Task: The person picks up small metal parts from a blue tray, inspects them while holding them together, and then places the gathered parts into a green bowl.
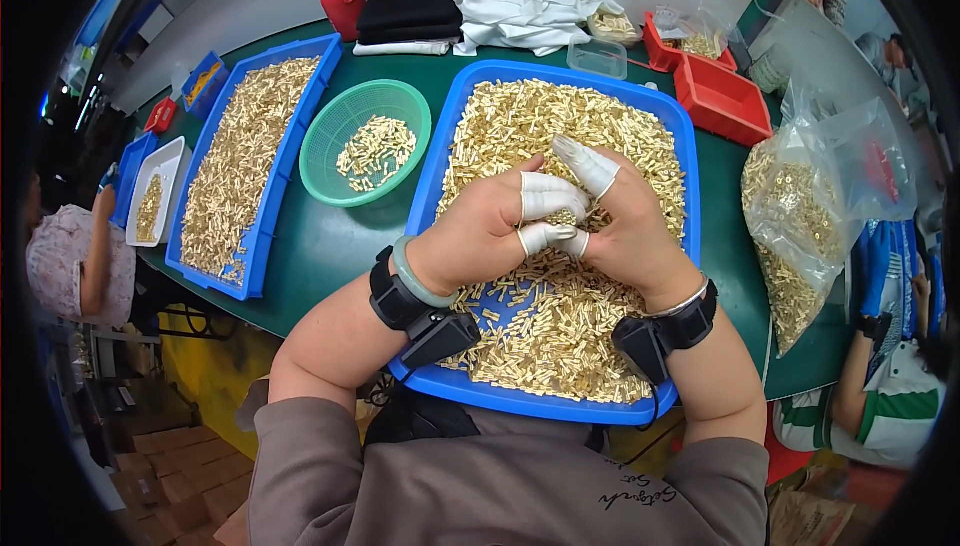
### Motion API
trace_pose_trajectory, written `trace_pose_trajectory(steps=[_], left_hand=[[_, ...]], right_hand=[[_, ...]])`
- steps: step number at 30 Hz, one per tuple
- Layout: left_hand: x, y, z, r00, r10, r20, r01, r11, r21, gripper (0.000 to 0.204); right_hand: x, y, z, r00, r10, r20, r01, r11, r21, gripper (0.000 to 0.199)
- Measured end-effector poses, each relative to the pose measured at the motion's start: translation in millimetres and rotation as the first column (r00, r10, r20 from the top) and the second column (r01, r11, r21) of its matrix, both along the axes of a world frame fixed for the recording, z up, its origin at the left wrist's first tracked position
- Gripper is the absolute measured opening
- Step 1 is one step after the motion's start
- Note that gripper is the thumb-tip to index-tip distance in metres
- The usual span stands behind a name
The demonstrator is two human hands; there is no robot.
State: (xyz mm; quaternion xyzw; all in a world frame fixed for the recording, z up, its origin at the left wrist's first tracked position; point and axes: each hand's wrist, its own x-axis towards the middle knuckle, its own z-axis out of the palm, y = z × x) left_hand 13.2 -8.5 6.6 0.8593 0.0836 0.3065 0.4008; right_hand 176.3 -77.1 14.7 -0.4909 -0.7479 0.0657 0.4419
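My left hand and my right hand meet above a large blue tray. White finger covers wrap several fingertips on both. The left fingers are curled in and pressed together beside the thumb. On the right hand the covered index finger points up and away, while its thumb tip comes up against the left thumb. Anything between the fingers is hidden or too small to name. Beneath them, small brass-coloured metal pieces heap in the tray, with bare blue bottom showing left of centre.
Left of the tray stand a green basket and another blue tray, both holding brass pieces. To the right are a red bin and a filled plastic bag. Folded cloths lie behind. Co-workers sit on both sides.
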Motion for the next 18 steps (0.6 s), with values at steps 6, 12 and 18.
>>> trace_pose_trajectory(steps=[6, 12, 18], left_hand=[[-0.1, 0.7, -0.3, 0.999, 0.047, -0.023, -0.045, 0.997, 0.057, 0.022], [-0.2, 2.1, 1.3, 0.999, 0.038, -0.026, -0.038, 0.999, 0.013, 0.021], [0.1, 0.3, 3.2, 0.999, 0.039, -0.004, -0.039, 0.997, -0.071, 0.020]], right_hand=[[2.3, 2.0, -4.3, 0.997, -0.056, 0.056, 0.055, 0.998, 0.031, 0.064], [2.1, 2.7, -6.0, 0.998, -0.060, 0.037, 0.059, 0.998, 0.018, 0.062], [2.6, 2.9, -6.8, 0.997, -0.062, 0.048, 0.061, 0.998, 0.023, 0.060]])
